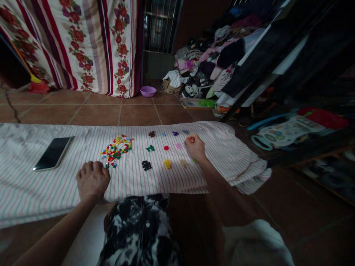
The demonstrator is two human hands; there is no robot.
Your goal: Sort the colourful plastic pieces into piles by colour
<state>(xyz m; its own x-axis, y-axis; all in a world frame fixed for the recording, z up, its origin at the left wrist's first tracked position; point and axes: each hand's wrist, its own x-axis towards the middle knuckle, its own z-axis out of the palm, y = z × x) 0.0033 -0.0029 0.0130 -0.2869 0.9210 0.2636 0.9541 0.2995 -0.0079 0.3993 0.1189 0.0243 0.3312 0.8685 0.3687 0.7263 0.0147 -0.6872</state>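
My right hand (pixel 195 146) is pinched closed at the right end of several small colour groups, a bit of orange showing at its fingertips. Whether more lies under the fingers is hidden. Lying on the striped cloth (pixel 130 184), my left hand (pixel 93 179) has its fingers forward and apart, holding nothing visible. Just beyond it spreads a mixed pile of small coloured pieces (pixel 118 149). Sorted groups include brown pieces (pixel 152 134), dark blue pieces (pixel 175 133), green pieces (pixel 150 148), red pieces (pixel 166 147), pink pieces (pixel 178 146), black pieces (pixel 146 165) and yellow pieces (pixel 167 163).
A phone (pixel 53 153) lies on the cloth at the left. Behind, on the tiled floor, are a purple basin (pixel 148 91), a red broom (pixel 39 86) and a heap of clothes (pixel 210 62). A flowered curtain (pixel 97 48) hangs at the back left.
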